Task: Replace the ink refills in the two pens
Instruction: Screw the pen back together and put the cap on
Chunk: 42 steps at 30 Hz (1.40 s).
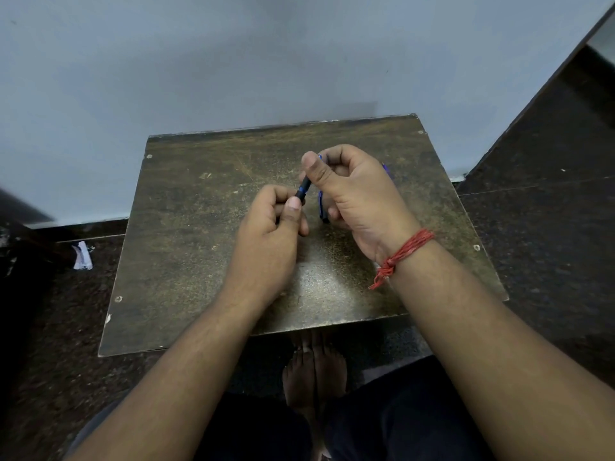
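Both hands are raised just above the middle of a worn brown desk (206,227), working on the same dark pen part. The left hand (269,234) has its fingers curled and pinches the lower end of a short black pen barrel (303,189) between thumb and forefinger, the thumb nail facing up. The right hand (352,194) sits just beyond and to the right of the left one, its thumb pressed over the barrel's upper end and its fingers curled inward around it. The barrel runs on a slant between the two thumbs, and only a short stretch of it shows.

Tucked inside the right hand's curled fingers is a second blue pen piece (322,207), its edge showing at the palm side below the thumb; how much of it is there cannot be told. A small blue tip (385,168) peeks out past the far side of the right hand's knuckles.

A red thread band (404,252) is tied around the right wrist, its loose ends hanging toward the desk. To the left of the left forearm, on the dark floor, lies a crumpled white scrap (82,256).
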Each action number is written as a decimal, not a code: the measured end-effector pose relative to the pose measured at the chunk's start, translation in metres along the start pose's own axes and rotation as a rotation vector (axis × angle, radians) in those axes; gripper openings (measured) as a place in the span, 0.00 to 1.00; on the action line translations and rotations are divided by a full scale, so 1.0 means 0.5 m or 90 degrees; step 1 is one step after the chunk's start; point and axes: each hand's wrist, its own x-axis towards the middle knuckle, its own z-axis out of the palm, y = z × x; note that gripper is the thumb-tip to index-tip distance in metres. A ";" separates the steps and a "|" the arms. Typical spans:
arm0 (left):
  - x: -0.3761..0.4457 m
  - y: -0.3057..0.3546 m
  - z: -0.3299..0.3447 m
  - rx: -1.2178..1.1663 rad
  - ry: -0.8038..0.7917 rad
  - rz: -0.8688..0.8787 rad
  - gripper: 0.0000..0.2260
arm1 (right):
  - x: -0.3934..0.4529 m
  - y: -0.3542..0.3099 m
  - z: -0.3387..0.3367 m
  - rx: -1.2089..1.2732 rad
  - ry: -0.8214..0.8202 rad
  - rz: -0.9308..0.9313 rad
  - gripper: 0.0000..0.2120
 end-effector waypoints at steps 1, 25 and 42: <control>0.001 -0.002 -0.001 -0.008 0.001 -0.002 0.08 | -0.001 -0.002 0.000 0.003 -0.010 0.000 0.08; 0.005 -0.008 -0.002 -0.039 0.010 0.000 0.06 | -0.007 -0.008 0.007 -0.009 -0.040 -0.029 0.01; 0.006 -0.008 -0.004 -0.054 0.011 -0.001 0.06 | -0.011 -0.009 0.010 -0.006 -0.036 -0.030 0.05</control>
